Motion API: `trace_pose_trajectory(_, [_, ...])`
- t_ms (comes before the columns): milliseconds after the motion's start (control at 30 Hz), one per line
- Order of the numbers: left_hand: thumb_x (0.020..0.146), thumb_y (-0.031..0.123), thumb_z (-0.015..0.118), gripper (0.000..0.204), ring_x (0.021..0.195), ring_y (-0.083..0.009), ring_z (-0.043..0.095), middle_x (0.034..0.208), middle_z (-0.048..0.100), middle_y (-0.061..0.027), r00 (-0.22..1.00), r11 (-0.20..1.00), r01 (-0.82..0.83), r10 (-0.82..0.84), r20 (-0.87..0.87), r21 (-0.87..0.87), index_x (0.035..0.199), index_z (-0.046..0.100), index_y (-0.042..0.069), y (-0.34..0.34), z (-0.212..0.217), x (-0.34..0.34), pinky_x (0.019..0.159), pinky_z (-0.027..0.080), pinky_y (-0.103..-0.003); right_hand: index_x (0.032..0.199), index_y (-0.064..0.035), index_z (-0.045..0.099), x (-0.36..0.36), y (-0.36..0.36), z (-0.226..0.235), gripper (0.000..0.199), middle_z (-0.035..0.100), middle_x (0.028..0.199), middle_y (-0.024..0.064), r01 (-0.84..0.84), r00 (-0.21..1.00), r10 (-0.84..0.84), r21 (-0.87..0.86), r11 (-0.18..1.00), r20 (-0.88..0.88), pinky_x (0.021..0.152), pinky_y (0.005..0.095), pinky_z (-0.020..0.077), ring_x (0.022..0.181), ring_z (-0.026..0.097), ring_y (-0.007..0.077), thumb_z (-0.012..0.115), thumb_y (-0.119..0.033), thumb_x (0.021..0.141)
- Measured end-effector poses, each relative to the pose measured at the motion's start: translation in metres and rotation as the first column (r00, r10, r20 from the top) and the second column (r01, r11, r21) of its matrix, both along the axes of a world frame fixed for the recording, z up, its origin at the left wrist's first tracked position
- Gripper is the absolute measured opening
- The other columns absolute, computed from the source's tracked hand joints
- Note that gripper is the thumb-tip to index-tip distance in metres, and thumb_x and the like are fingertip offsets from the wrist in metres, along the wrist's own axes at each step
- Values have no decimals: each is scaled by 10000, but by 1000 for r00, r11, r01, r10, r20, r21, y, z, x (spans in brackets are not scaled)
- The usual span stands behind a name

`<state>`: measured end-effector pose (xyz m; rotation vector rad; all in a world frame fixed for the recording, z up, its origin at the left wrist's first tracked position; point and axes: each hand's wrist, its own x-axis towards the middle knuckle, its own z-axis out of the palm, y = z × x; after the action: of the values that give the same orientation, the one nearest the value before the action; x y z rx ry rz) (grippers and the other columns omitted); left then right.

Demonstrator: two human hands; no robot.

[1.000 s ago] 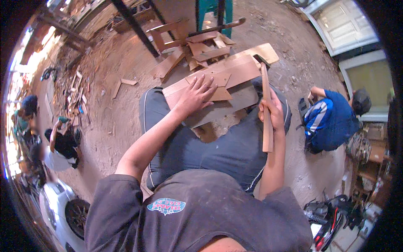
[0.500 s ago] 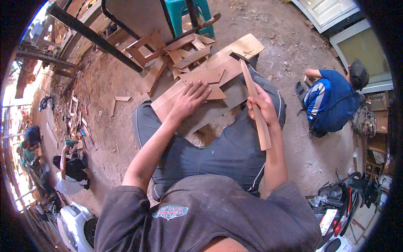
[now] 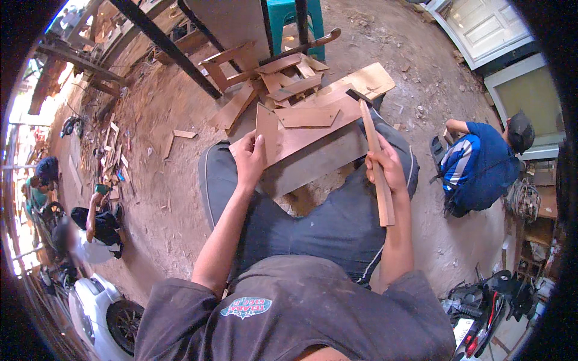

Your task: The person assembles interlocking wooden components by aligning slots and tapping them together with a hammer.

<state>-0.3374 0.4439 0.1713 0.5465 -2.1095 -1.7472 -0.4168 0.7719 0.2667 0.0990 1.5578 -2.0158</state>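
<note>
My left hand [image 3: 250, 157] is closed on a thin, angled-end wood piece [image 3: 267, 127], raised over the left part of a wooden board [image 3: 328, 133] lying across my knees. Another flat wood piece [image 3: 308, 117], its end cut at a slant, rests on the board beyond that hand. In my right hand [image 3: 387, 163] is a hammer [image 3: 384, 204], gripped round its long wooden handle. Its narrow dark head points away from me, near the board's right side.
Cut wood pieces [image 3: 292, 86] are heaped beyond the board, beside a dark metal frame [image 3: 174, 51] and a green plastic stool [image 3: 277, 21]. A person in blue [image 3: 481, 162] crouches at right; other people [image 3: 99, 231] are at left. Motorcycles [image 3: 99, 313] stand on both near sides.
My left hand, earlier spread flat over wood on the board, has drawn back leftward and now holds a piece tilted up. The hammer stays in my right hand.
</note>
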Motion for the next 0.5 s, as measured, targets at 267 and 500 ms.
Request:
trace_pose_trajectory(267, [951, 144, 640, 325, 787, -159, 664, 918, 712, -113, 987, 990, 79, -61, 148, -113, 1241, 622, -1, 2, 9, -2, 725, 536, -309, 1513, -71, 364, 0, 5, -5, 659, 565, 732, 31, -25, 1000, 25, -6, 1000, 5, 408, 243, 491, 547, 558, 95, 621, -88, 906])
trace_pose_trajectory(500, [899, 161, 650, 389, 888, -343, 660, 954, 689, -191, 983, 913, 83, -10, 182, -399, 1257, 596, 18, -5, -2, 9, 812, 508, -430, 1499, -68, 380, 0, -1, -8, 632, 563, 722, 36, -29, 999, 31, 55, 998, -24, 413, 245, 487, 495, 537, 102, 613, -98, 912])
